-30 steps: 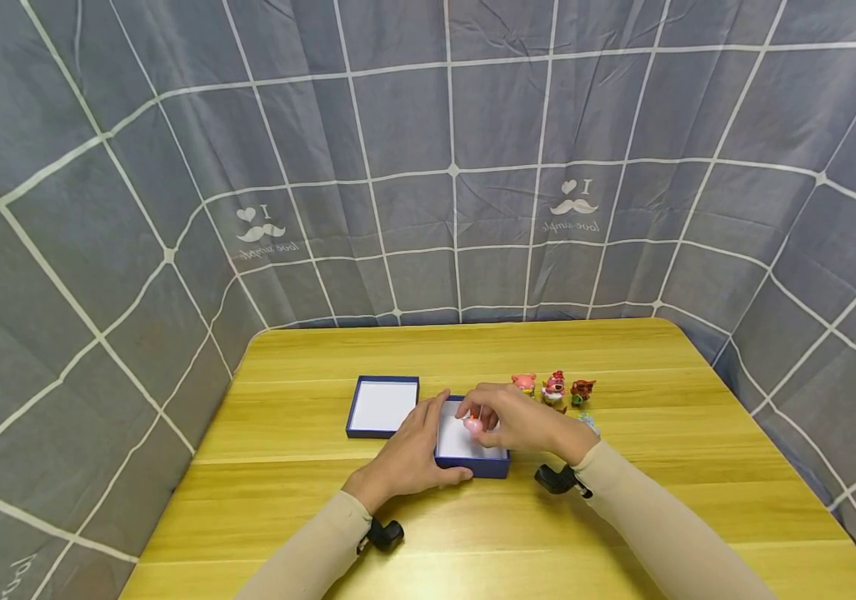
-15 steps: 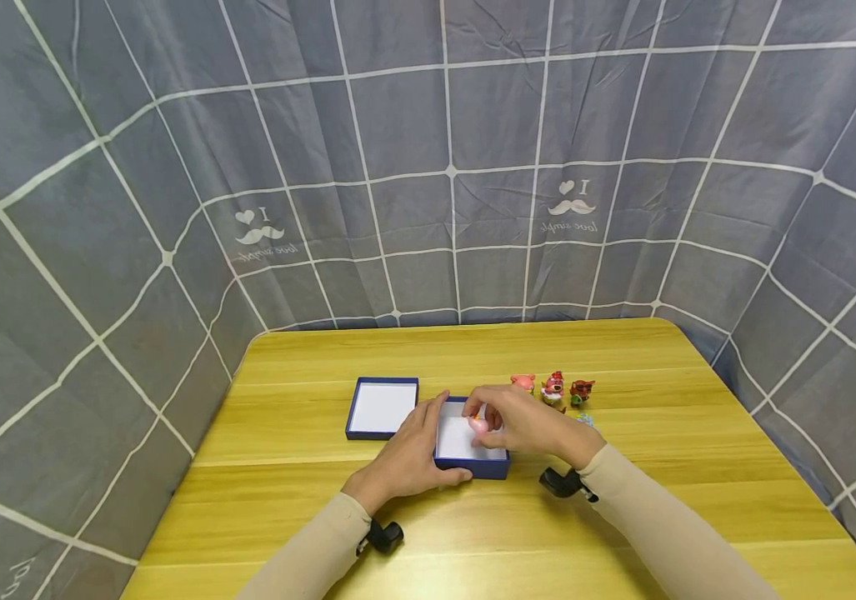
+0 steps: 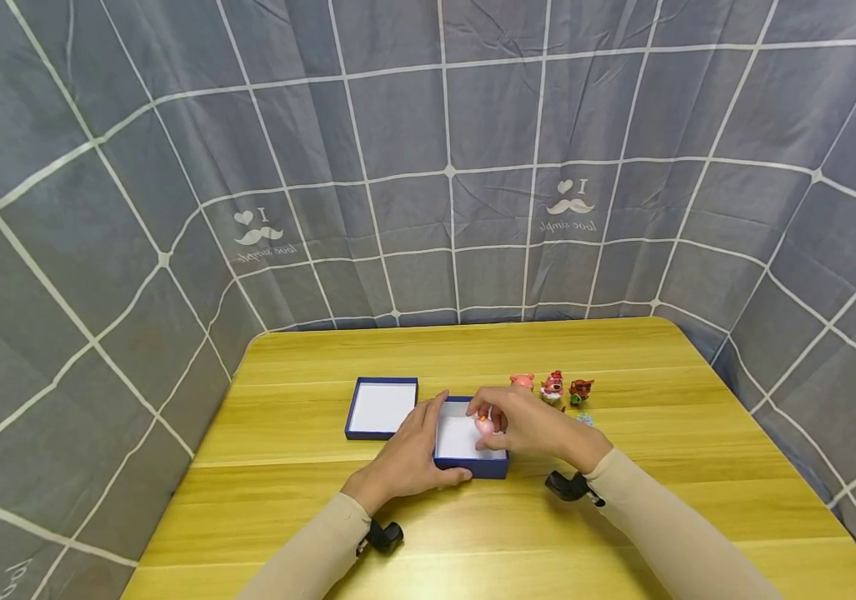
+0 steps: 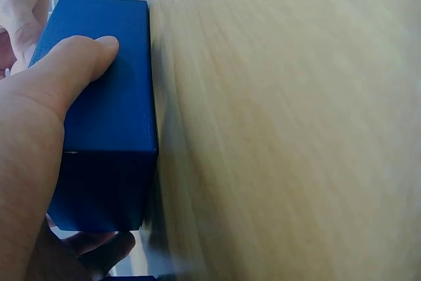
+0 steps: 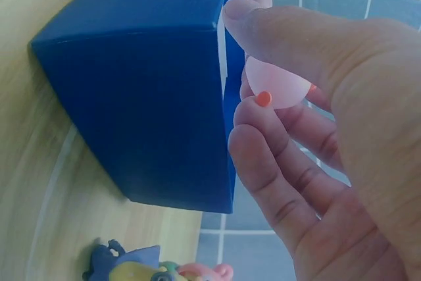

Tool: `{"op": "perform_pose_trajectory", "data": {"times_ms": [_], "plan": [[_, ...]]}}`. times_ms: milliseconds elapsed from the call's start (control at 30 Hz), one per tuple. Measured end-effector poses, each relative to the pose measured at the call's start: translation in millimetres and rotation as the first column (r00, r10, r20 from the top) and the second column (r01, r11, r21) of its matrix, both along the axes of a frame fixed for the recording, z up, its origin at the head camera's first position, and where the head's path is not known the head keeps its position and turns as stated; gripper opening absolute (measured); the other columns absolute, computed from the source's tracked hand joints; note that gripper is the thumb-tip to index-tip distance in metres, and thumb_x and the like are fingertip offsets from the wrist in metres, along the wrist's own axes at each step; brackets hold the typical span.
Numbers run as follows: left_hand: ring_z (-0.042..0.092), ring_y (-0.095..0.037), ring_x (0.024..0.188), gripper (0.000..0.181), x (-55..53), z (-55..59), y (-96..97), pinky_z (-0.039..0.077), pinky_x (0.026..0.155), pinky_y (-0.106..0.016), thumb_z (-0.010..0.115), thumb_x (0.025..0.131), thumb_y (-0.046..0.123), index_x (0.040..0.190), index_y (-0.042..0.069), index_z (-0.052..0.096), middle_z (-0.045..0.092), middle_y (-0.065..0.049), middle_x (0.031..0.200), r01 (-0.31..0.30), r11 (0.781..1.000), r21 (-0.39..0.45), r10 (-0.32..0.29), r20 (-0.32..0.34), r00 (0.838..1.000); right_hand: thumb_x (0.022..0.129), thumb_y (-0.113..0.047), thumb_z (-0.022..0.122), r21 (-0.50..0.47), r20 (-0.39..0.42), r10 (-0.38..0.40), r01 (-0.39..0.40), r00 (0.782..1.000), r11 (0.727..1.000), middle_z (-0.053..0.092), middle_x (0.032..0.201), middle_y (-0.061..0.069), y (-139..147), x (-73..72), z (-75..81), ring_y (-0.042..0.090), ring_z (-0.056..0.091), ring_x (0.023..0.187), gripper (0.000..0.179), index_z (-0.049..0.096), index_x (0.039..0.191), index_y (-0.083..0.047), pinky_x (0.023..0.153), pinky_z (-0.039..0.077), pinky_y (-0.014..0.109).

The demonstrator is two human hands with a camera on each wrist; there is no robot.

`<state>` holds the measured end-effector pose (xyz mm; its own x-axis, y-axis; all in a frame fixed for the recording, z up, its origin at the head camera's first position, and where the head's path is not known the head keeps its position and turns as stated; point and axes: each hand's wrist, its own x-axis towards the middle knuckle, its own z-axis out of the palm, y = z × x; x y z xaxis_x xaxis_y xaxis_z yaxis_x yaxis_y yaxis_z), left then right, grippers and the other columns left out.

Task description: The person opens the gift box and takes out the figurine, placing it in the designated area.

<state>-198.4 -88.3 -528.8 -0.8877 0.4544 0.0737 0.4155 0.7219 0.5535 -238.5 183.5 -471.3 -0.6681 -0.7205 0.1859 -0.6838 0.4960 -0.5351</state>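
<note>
A blue open-topped box (image 3: 473, 468) with a white inside stands on the table. My left hand (image 3: 411, 454) grips it from the left, the thumb (image 4: 89, 57) lying across the near wall and fingers round the far side. Over the opening, my right hand (image 3: 531, 422) pinches a small pink toy figure (image 3: 483, 426) with orange bits between thumb and fingers. Close up in the right wrist view, the figure shows a smooth, round, pale pink body (image 5: 279, 83); the fingers hide the rest. Its fingertips are near the box's rim.
A shallow blue lid (image 3: 382, 407) with a white inside lies left of the box. Behind the right hand stand a pink figure (image 3: 522, 381), a red-and-white one (image 3: 553, 388) and a dark red one (image 3: 581, 392). A pale blue figure (image 3: 584, 419) is partly hidden by the wrist.
My right hand has shifted slightly to the right over the box, carrying the pink toy figure. The left hand stays on the box.
</note>
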Motion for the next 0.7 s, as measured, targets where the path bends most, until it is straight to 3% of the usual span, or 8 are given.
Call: {"op": "perform_pose_trajectory", "data": {"times_ms": [300, 700], "plan": [[0.044, -0.044, 0.171, 0.134, -0.3, -1.8, 0.6, 0.046, 0.138, -0.062, 0.093, 0.091, 0.070, 0.187, 0.014, 0.018, 0.036, -0.025, 0.186, -0.007, 1.000, -0.006, 0.007, -0.007, 1.000, 0.094, -0.022, 0.102, 0.000, -0.037, -0.018, 0.018, 0.999, 1.000, 0.074, 0.100, -0.008, 8, 2.3, -1.6, 0.004, 0.062, 0.082, 0.044, 0.079, 0.130, -0.010, 0.074, 0.058, 0.020], [0.046, -0.044, 0.169, 0.134, 0.9, 0.1, 0.7, 0.046, 0.139, -0.061, 0.094, 0.091, 0.068, 0.187, 0.014, 0.019, 0.038, -0.024, 0.184, -0.007, 1.000, -0.008, 0.006, -0.009, 1.000, 0.092, -0.026, 0.103, -0.024, 0.001, -0.024, 0.024, 1.000, 0.999, 0.076, 0.100, -0.007, 19, 5.3, -1.2, 0.001, 0.061, 0.084, 0.051, 0.079, 0.132, -0.005, 0.074, 0.058, 0.020]]}}
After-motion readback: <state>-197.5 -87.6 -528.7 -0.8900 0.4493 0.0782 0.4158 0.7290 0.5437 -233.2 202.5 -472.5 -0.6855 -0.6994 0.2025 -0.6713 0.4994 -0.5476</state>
